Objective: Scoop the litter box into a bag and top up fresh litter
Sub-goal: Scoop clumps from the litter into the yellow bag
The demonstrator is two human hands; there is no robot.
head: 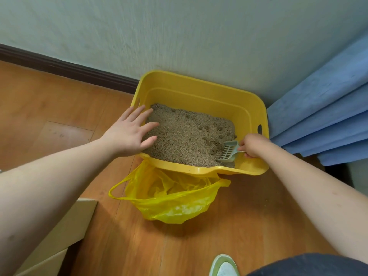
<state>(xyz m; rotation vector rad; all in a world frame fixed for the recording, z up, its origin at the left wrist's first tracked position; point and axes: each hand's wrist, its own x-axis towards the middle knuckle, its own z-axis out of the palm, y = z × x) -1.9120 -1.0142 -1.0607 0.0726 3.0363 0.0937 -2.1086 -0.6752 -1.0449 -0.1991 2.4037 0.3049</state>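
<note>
While my right hand (251, 145) grips the light, stiff pale-green slotted plastic scoop (228, 151) by its handle in the yellow plastic litter box (201, 92), my open left hand (130, 132) steadies the rim above the flimsy yellow plastic bag (171, 198).

Near-left rim of the yellow plastic litter box (201, 92): was covered by the spread left hand (130, 134).
Handle of the pale grey-green slotted plastic scoop (228, 152): was hidden inside the curled right hand (252, 145).
Beige cardboard box (65, 232): was cut off by the left and near edges.
Green-and-white shoe (224, 265): was cut off by the near edge.
Folded blue fabric (326, 116): ran out past the right edge.
Inside of the crumpled yellow plastic bag (171, 198): contents could not be told.
</note>
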